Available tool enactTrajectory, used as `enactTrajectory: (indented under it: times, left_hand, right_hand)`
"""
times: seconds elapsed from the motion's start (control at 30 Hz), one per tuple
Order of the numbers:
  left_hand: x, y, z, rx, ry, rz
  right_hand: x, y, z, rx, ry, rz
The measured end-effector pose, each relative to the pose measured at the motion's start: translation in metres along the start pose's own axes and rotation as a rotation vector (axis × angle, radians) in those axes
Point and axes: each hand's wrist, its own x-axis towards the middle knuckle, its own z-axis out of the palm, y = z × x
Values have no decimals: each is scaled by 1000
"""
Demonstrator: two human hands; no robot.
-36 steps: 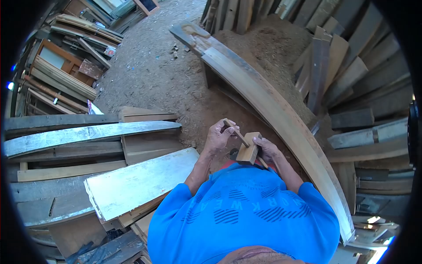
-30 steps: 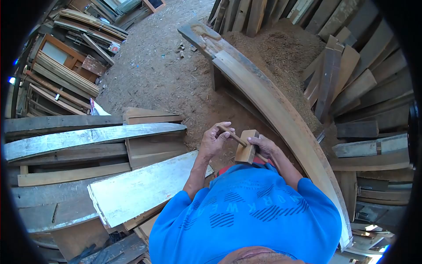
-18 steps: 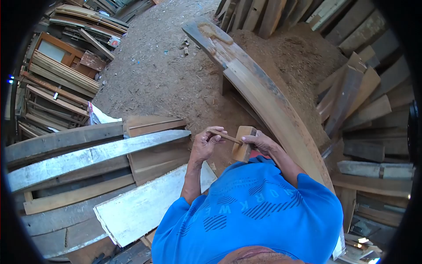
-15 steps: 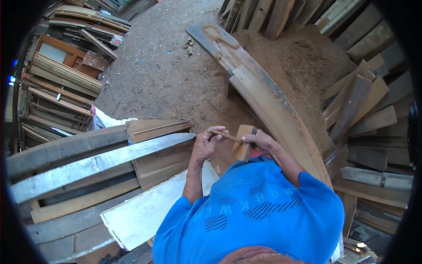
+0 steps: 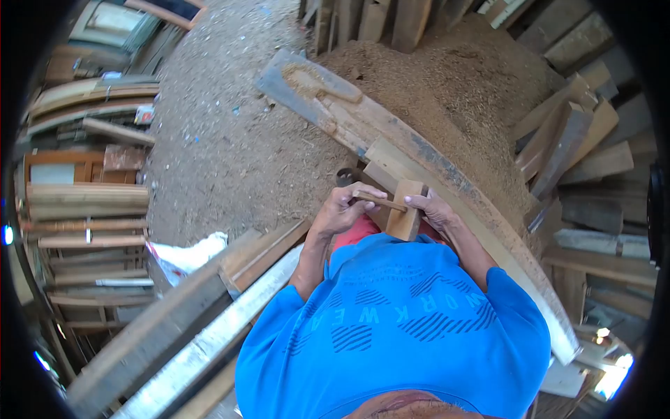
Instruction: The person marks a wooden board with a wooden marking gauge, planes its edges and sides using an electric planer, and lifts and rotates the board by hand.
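Observation:
My left hand (image 5: pixel 340 211) is closed around the outer end of a thin wooden rod (image 5: pixel 380 201). The rod's other end meets the face of a wooden block (image 5: pixel 403 225), close to its middle. My right hand (image 5: pixel 431 208) grips the block from the right, its thumb on the upper face near the rod. Both hands are in front of my blue shirt, and the block stands upright just above its hem. Just beyond them lies a smooth plank (image 5: pixel 391 157) on a long worn board (image 5: pixel 433 150). My right fingers are partly hidden behind the block.
Sawdust (image 5: pixel 447 84) is heaped beyond the long board. Upright boards (image 5: pixel 412 24) stand at the back, and offcuts (image 5: pixel 569 146) lie piled on the right. Beams (image 5: pixel 188 307) run along my left, near a white sack (image 5: pixel 188 258). Stacked timber (image 5: pixel 87 199) fills the far left.
The view has turned, so the beams on the left now slant more steeply and the long board sits further left. Both hands keep the same hold on the rod and block.

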Motion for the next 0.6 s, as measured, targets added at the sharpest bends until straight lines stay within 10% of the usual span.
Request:
enactTrajectory:
  times: [0.33, 0.6]
  left_hand:
    - [189, -57, -139, 1107, -619, -142]
    - [219, -125, -133, 1158, -835, -64]
  right_hand:
    - [-14, 35, 39, 175, 1062, -105]
    - [-21, 129, 121, 478, 1471, -174]
